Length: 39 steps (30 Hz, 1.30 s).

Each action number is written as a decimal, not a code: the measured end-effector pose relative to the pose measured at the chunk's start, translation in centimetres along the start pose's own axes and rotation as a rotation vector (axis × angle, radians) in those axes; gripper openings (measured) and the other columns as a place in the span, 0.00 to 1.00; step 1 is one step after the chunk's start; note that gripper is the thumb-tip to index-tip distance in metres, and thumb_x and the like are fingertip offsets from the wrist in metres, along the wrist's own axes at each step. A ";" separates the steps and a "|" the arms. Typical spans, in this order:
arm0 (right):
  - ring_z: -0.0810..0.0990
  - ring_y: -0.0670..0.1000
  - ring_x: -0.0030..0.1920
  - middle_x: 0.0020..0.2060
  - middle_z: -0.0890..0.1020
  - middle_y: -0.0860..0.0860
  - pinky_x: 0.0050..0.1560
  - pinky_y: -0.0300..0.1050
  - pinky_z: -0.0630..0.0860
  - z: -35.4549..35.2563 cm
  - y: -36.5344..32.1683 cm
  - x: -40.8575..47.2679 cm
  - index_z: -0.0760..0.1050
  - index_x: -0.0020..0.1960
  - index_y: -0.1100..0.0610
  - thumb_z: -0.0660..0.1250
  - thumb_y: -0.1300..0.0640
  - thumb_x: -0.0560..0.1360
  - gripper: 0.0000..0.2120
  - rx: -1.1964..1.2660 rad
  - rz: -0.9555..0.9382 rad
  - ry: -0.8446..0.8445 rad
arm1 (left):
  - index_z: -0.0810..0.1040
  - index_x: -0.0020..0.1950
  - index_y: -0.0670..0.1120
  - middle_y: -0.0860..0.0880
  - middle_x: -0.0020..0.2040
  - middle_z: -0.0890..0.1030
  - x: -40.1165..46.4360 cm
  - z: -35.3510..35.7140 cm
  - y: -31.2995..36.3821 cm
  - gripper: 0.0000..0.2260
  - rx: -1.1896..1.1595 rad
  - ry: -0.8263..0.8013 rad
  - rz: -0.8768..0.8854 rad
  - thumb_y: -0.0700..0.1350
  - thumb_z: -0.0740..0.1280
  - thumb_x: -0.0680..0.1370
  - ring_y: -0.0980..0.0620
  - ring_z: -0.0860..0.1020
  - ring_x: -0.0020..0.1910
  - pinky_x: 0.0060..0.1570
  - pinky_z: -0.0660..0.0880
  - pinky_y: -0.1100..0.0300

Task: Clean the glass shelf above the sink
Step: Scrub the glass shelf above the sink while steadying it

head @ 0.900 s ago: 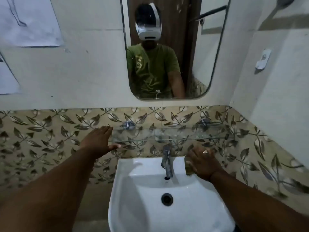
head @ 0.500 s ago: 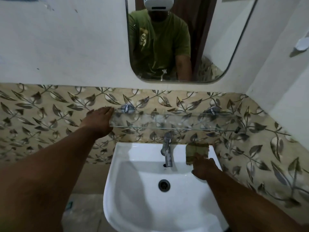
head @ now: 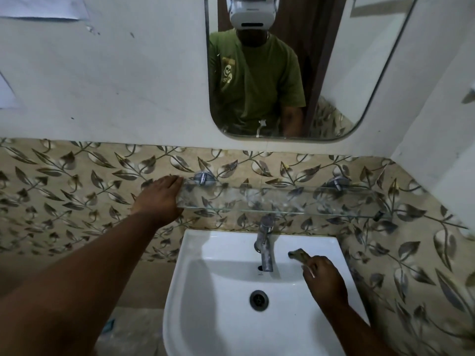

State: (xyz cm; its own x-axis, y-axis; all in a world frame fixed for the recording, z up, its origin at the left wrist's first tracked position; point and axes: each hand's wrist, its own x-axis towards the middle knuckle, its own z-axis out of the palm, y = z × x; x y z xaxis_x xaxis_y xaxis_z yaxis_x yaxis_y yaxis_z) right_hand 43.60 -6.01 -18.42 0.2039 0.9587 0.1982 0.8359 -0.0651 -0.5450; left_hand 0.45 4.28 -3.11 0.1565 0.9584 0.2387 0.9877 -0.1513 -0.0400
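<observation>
The glass shelf runs along the leaf-patterned tiles, below the mirror and just above the tap and sink. It is held to the wall by two metal brackets, and its surface looks cloudy with spots and smears, so the cleaning seems hardly begun.

The left hand lies flat and released on the shelf's left end, fingers spread toward the wall. I take that as bracing, to keep the pane from shifting on its brackets once it is rubbed.

The right hand is down at the sink's back ledge, right of the tap, its grip pinched on a dark, limp cloth that trails onto the porcelain. The cloth sits low, likely because it is being wetted or gathered there before going up to the glass. It is not yet touching the shelf.
</observation>
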 end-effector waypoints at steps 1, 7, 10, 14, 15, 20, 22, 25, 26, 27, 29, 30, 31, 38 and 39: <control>0.78 0.50 0.36 0.38 0.77 0.45 0.35 0.47 0.73 -0.4 -1.0 -1.1 0.73 0.41 0.49 0.70 0.59 0.74 0.09 0.014 0.064 0.022 | 0.57 0.76 0.47 0.44 0.75 0.64 -0.1 0.1 0.0 0.37 -0.003 0.004 -0.003 0.59 0.66 0.71 0.44 0.62 0.73 0.70 0.61 0.48; 0.80 0.45 0.36 0.37 0.81 0.43 0.37 0.41 0.76 -4.2 -10.3 -8.2 0.66 0.47 0.38 0.73 0.58 0.70 0.20 0.257 -0.041 -0.161 | 0.56 0.76 0.48 0.44 0.76 0.63 -0.1 0.7 -0.2 0.39 -0.001 0.023 -0.006 0.63 0.63 0.71 0.45 0.62 0.73 0.71 0.61 0.49; 0.83 0.41 0.41 0.45 0.81 0.35 0.41 0.32 0.76 -7.1 -17.6 -7.2 0.66 0.53 0.32 0.72 0.57 0.71 0.23 0.345 -0.197 -0.175 | 0.58 0.76 0.47 0.43 0.75 0.64 0.0 0.7 -0.3 0.39 -0.020 0.032 0.005 0.64 0.61 0.70 0.44 0.63 0.72 0.70 0.62 0.48; 0.84 0.42 0.48 0.51 0.83 0.40 0.48 0.37 0.80 -9.0 -26.6 -2.0 0.71 0.59 0.44 0.69 0.64 0.74 0.20 0.619 -0.244 -0.135 | 0.60 0.75 0.44 0.42 0.73 0.67 0.0 0.6 -0.5 0.38 -0.041 0.076 0.051 0.62 0.63 0.70 0.44 0.64 0.71 0.69 0.61 0.51; 0.84 0.44 0.49 0.50 0.84 0.44 0.49 0.41 0.82 -8.9 -28.6 -0.3 0.71 0.60 0.46 0.68 0.67 0.76 0.20 0.674 -0.216 -0.153 | 0.61 0.75 0.44 0.42 0.73 0.67 0.0 0.7 -0.7 0.39 -0.057 0.085 0.054 0.63 0.64 0.70 0.44 0.65 0.71 0.69 0.61 0.51; 0.81 0.46 0.46 0.54 0.79 0.48 0.50 0.51 0.79 -5.8 -33.0 6.2 0.69 0.66 0.45 0.68 0.59 0.76 0.21 0.235 -0.181 -0.012 | 0.62 0.73 0.42 0.40 0.71 0.69 0.3 1.1 -1.4 0.39 -0.103 0.078 0.100 0.61 0.64 0.68 0.41 0.65 0.69 0.69 0.61 0.49; 0.78 0.50 0.55 0.63 0.76 0.51 0.55 0.51 0.77 -4.4 -34.0 5.5 0.67 0.70 0.44 0.66 0.54 0.77 0.22 0.071 -0.176 0.050 | 0.61 0.73 0.41 0.40 0.70 0.69 0.4 1.2 -1.5 0.37 -0.110 0.081 0.105 0.59 0.63 0.69 0.41 0.65 0.69 0.69 0.62 0.48; 0.67 0.53 0.72 0.75 0.67 0.50 0.69 0.54 0.68 -0.7 -35.9 3.6 0.60 0.76 0.45 0.60 0.42 0.79 0.26 -0.117 -0.271 -0.039 | 0.59 0.73 0.41 0.40 0.71 0.68 0.5 1.2 -1.6 0.34 -0.126 0.106 0.096 0.55 0.61 0.71 0.41 0.65 0.69 0.70 0.61 0.47; 0.61 0.56 0.76 0.78 0.62 0.51 0.74 0.57 0.62 0.7 -36.3 3.6 0.57 0.78 0.47 0.55 0.37 0.79 0.30 -0.234 -0.292 -0.083 | 0.58 0.74 0.41 0.40 0.71 0.67 0.5 1.2 -1.6 0.33 -0.124 0.117 0.093 0.55 0.60 0.72 0.42 0.64 0.70 0.70 0.61 0.47; 0.55 0.58 0.78 0.80 0.58 0.53 0.76 0.59 0.55 2.0 -36.5 3.7 0.54 0.79 0.48 0.50 0.33 0.79 0.33 -0.337 -0.292 -0.119 | 0.58 0.74 0.41 0.40 0.72 0.66 0.5 1.2 -1.7 0.33 -0.125 0.121 0.092 0.54 0.59 0.73 0.42 0.63 0.71 0.71 0.60 0.47; 0.49 0.59 0.79 0.81 0.53 0.55 0.78 0.61 0.45 4.1 -36.2 4.0 0.51 0.80 0.51 0.39 0.29 0.78 0.38 -0.460 -0.253 -0.181 | 0.56 0.75 0.42 0.41 0.74 0.64 0.4 1.5 -1.7 0.32 -0.142 0.114 0.093 0.54 0.58 0.74 0.43 0.61 0.72 0.73 0.57 0.48; 0.48 0.60 0.80 0.81 0.53 0.55 0.77 0.61 0.43 4.7 -35.9 4.0 0.51 0.80 0.52 0.36 0.29 0.77 0.40 -0.485 -0.252 -0.186 | 0.55 0.75 0.42 0.41 0.74 0.63 0.3 1.7 -1.7 0.33 -0.145 0.110 0.099 0.54 0.58 0.74 0.43 0.60 0.73 0.73 0.56 0.49; 0.48 0.59 0.80 0.81 0.54 0.55 0.77 0.61 0.43 5.0 -35.6 3.7 0.52 0.80 0.51 0.32 0.28 0.76 0.42 -0.493 -0.268 -0.169 | 0.54 0.76 0.42 0.41 0.75 0.62 0.4 1.8 -1.7 0.34 -0.146 0.105 0.107 0.54 0.58 0.74 0.43 0.59 0.74 0.74 0.55 0.49; 0.46 0.60 0.80 0.80 0.56 0.45 0.77 0.62 0.44 1.9 -31.5 2.8 0.52 0.80 0.42 0.27 0.24 0.69 0.46 -0.478 -0.263 -0.122 | 0.58 0.75 0.40 0.39 0.74 0.65 0.0 1.7 -1.8 0.38 -0.132 0.092 0.129 0.58 0.63 0.72 0.41 0.61 0.73 0.73 0.56 0.48; 0.45 0.61 0.79 0.80 0.56 0.45 0.77 0.63 0.44 1.6 -31.2 3.5 0.52 0.79 0.42 0.27 0.24 0.68 0.46 -0.478 -0.227 -0.114 | 0.58 0.75 0.40 0.39 0.74 0.64 0.1 1.7 -1.8 0.38 -0.126 0.094 0.126 0.59 0.63 0.71 0.41 0.61 0.73 0.73 0.56 0.48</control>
State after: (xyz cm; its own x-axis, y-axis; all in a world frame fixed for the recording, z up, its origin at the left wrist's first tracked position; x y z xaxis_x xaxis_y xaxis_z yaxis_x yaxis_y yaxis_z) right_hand 17.45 -0.18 -2.01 -0.0434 0.9856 0.1635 0.9966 0.0542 -0.0616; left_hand -1.31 5.04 -4.64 0.2730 0.9039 0.3294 0.9516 -0.3039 0.0453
